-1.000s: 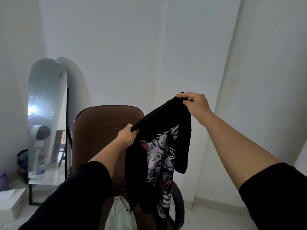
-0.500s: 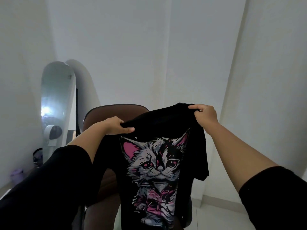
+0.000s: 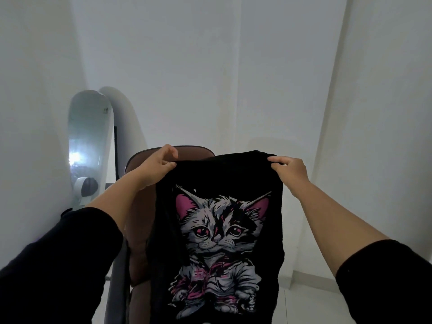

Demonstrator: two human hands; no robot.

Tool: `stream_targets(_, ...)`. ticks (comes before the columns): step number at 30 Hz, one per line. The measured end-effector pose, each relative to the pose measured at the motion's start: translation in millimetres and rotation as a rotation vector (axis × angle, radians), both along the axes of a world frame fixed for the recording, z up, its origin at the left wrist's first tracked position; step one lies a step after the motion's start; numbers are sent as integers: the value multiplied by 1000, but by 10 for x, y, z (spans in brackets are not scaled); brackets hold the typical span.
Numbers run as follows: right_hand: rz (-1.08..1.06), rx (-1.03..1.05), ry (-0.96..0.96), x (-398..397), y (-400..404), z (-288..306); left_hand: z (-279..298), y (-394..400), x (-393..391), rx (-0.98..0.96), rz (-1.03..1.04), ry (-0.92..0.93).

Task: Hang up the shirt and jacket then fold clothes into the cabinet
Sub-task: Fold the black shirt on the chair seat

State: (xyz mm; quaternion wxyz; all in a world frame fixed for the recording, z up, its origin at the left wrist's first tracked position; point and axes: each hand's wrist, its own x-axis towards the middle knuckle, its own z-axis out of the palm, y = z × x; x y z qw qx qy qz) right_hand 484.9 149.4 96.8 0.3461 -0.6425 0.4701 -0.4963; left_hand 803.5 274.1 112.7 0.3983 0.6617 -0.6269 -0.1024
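Single head-worn view, wide-angle, so my only vantage is the wearer's own. It faces forward and slightly down toward a white room corner. Both forearms enter from the near edge; the held black shirt (image 3: 217, 206) sits close, centre frame. Brown chair (image 3: 140, 230) just behind, mirror (image 3: 90, 136) far left.
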Motion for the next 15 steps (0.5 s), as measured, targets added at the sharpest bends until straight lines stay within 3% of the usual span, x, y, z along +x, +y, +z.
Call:
stream_targets(4,26,88,-43,64,51,3,108,-14,-119,147,37,-102)
stream_targets(6,103,172,-93,163,123,59,132,-24,-266,191,85,4)
stream_targets(10,459,302,-181,433,310,219,129,-84,-617,180,40,307)
stream_targets(15,799,412,-256,689,485,396,185,-179,-927,154,-76,342)
